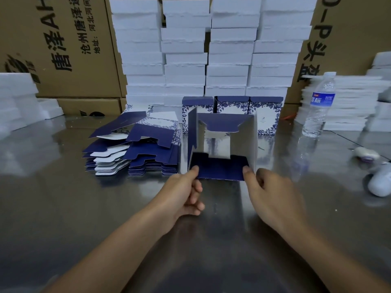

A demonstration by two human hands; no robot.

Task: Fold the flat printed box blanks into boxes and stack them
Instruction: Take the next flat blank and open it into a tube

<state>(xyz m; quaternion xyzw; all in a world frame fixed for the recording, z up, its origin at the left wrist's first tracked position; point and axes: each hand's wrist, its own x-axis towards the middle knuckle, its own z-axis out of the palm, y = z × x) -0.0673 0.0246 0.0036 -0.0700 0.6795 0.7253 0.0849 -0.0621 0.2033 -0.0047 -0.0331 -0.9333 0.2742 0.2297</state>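
A blue-and-white printed box blank (222, 142) is opened into a square tube, its open end facing me, above the steel table (84, 208). My left hand (184, 191) pinches the near blue bottom flap at its left corner. My right hand (273, 193) pinches the same flap at its right corner. A pile of flat blanks (135, 149) lies to the left of the tube. Three folded boxes (232, 108) stand in a row behind it.
Tall stacks of white foam blocks (207, 49) and brown cartons (59, 47) line the back. More foam (347, 102) sits at the right beside a water bottle (319, 106). A white object (378, 182) and a small device (366, 154) lie at the right edge.
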